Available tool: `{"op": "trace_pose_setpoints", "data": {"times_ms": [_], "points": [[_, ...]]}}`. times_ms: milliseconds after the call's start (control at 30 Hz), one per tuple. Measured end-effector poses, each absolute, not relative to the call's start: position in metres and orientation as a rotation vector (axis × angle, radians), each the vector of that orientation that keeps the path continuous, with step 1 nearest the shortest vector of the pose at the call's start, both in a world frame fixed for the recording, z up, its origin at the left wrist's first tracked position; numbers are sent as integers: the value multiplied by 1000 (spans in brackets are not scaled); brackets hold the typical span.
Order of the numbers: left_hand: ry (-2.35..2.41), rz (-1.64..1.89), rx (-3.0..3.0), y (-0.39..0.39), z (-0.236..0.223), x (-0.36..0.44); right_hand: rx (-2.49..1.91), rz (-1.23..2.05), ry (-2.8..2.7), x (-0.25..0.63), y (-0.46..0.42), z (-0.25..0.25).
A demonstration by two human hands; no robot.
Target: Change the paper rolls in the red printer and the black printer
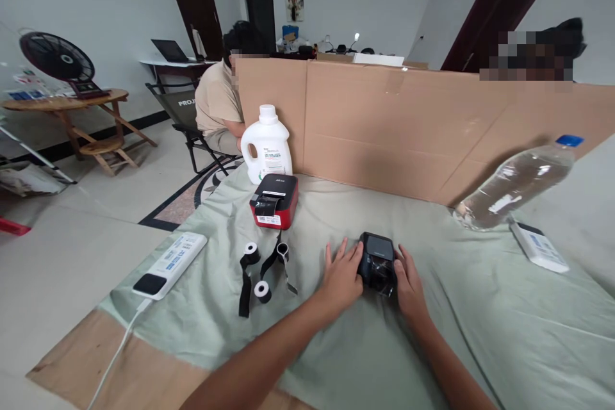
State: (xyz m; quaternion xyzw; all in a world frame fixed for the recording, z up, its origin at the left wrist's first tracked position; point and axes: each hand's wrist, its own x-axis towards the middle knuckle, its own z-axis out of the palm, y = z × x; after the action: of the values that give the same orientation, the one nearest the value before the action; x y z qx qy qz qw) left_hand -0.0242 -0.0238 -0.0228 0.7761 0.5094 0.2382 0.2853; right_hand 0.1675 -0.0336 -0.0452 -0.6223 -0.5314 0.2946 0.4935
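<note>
A small black label printer (378,259) rests on the green cloth, with shiny black film at its front. My left hand (342,272) presses against its left side, some fingers spread and the thumb near the front corner. From the right, my right hand (408,282) grips the other side, its fingers along the edge. Left of my hands lie a black ribbon roll (251,252), another roll (283,252) with loose strips, and a small wound roll (262,291). Behind them stands a red and black label printer (275,200), black film protruding from its front.
A white jug (268,147) stands behind the red printer, before a cardboard partition (375,128). A water bottle (519,186) leans at the right near a white power bank (539,246). A white device (170,266) with a cable lies left. A person (218,99) sits beyond.
</note>
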Motion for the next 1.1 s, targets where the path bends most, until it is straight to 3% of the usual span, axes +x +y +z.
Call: {"op": "trace_pose_setpoints", "data": {"times_ms": [1100], "points": [[1388, 608, 2086, -14, -22, -33, -1593, 653, -1363, 172, -35, -42]]}}
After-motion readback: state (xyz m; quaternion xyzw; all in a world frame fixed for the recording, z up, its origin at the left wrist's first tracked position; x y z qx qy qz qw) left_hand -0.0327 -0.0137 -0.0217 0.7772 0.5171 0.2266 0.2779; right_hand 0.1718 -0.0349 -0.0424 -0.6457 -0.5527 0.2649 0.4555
